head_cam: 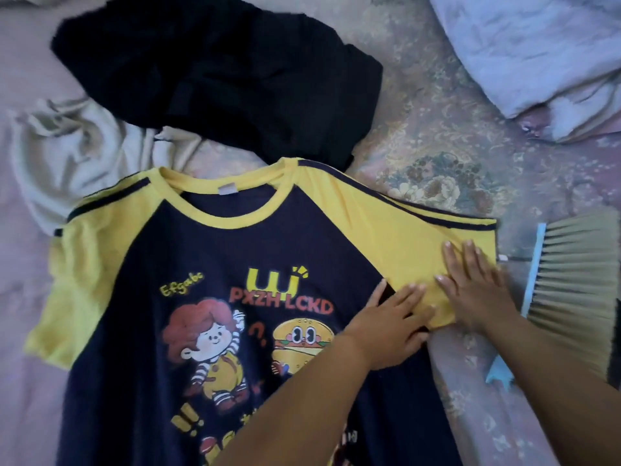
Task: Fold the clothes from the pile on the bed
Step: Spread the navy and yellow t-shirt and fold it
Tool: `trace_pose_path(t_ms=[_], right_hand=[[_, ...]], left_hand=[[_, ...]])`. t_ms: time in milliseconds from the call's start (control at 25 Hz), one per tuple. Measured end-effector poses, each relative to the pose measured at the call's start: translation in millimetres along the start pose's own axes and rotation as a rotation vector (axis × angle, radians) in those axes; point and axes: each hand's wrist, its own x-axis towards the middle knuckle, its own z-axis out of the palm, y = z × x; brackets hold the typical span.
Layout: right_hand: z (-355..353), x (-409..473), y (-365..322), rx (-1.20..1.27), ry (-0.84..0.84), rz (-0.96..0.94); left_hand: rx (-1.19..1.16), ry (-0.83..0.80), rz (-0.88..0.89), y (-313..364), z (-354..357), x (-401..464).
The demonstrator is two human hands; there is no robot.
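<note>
Smoothing step: navy-and-yellow T-shirt spread face-up on bed — left hand and right hand flat, fingers spread, pressing right sleeve. Next, probably — folding that sleeve inward.

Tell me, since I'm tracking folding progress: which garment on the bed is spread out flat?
The navy and yellow T-shirt, under the left hand and right hand. The black garment and beige garment lie crumpled beyond it.

both hands flat, left hand, right hand, T-shirt
</note>
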Motion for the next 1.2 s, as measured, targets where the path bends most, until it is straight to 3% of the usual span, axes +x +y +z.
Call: trace_pose_path(t_ms=[120,280,440,480,600,720,880,1040,1200], right_hand=[[-10.6,-12.0,-30.6,-0.081,0.266,-0.070],[-7.7,-43.3,-159.5,-0.078,0.303,-0.380],[-0.1,-77.0,-315.0,-0.025,0.363,-0.639],[0.1,-84.1,-345.3,-0.010,0.349,-0.662],[-1.2,-100.6,-426.2,0.056,0.329,-0.735],[-28.3,-91.2,-475.9,0.073,0.280,-0.740],[-68.3,-72.5,-509.6,-0.042,0.239,-0.742],[-80.8,-71.9,-526.8,-0.206,0.153,-0.649],[-97.1,-85.3,-563.9,-0.214,-0.044,-0.643]], left_hand=[[0.201,0.229,-0.140,-65.6,4.3,-82.8],[0.260,0.445,-0.515,-164.8,-18.4,-204.5],[0.008,0.783,-0.945,-250.1,-51.7,-297.4],[-0.147,0.791,-1.011,-264.4,-58.8,-308.4],[-0.675,0.811,-0.945,-291.7,-73.6,-331.8],[-0.930,0.794,-0.988,-288.6,-73.9,-331.2],[-0.815,0.672,-1.044,-282.2,-54.0,-331.2],[-0.808,0.855,-0.942,-270.2,-52.7,-353.1],[-0.767,0.849,-0.870,-249.2,-63.8,-382.6]])
